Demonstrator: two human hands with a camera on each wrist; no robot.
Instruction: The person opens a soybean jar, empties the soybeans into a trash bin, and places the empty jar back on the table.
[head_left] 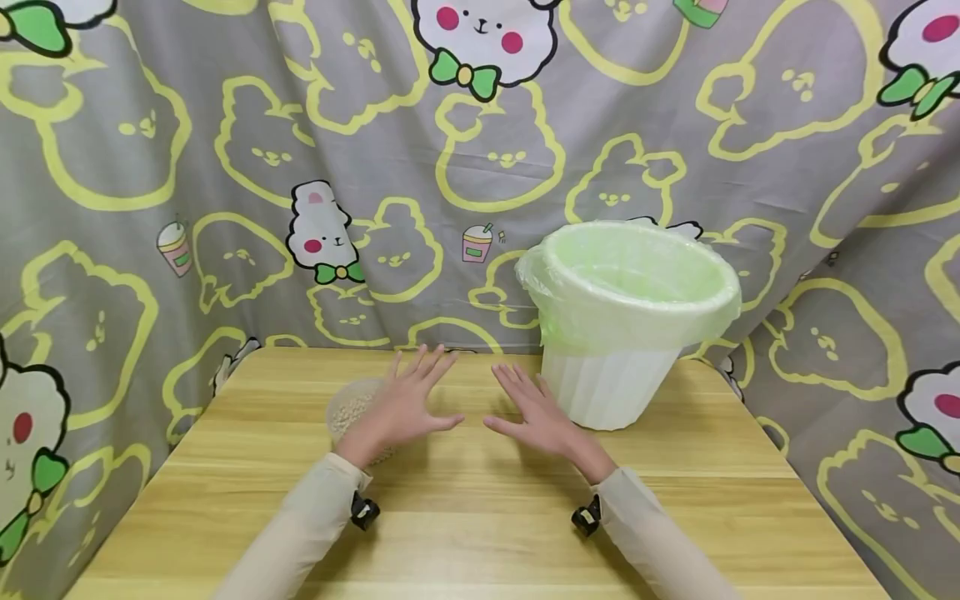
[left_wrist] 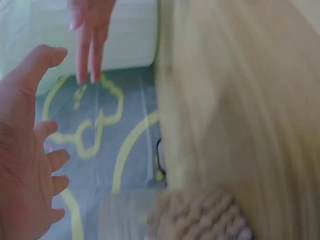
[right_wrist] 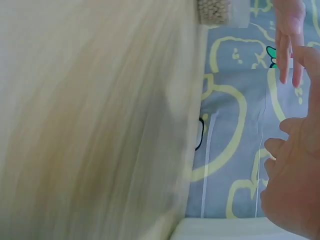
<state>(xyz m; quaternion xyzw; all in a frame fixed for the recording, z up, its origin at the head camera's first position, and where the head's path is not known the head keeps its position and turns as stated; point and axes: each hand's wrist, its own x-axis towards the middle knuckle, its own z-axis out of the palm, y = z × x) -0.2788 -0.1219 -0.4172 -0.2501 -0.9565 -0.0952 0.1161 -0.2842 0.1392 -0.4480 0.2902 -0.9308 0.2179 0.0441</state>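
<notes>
pellet tub [head_left: 358,387]: partly hidden, head view | tabletop [left_wrist: 250,90]: blurred | bin [right_wrist: 235,230]: cut off, right wrist

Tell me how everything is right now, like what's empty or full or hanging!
Left hand: fingers spread, holding nothing.
Right hand: fingers spread, holding nothing.
White bin: upright, no lid on, lined; its bottom isn't clearly visible.
Green bag: opened inside the bin, folded over its rim.
Clear container: holding small pale pellets; can't tell whether it's lidded.
Patterned cloth: hanging, wrinkled.
</notes>
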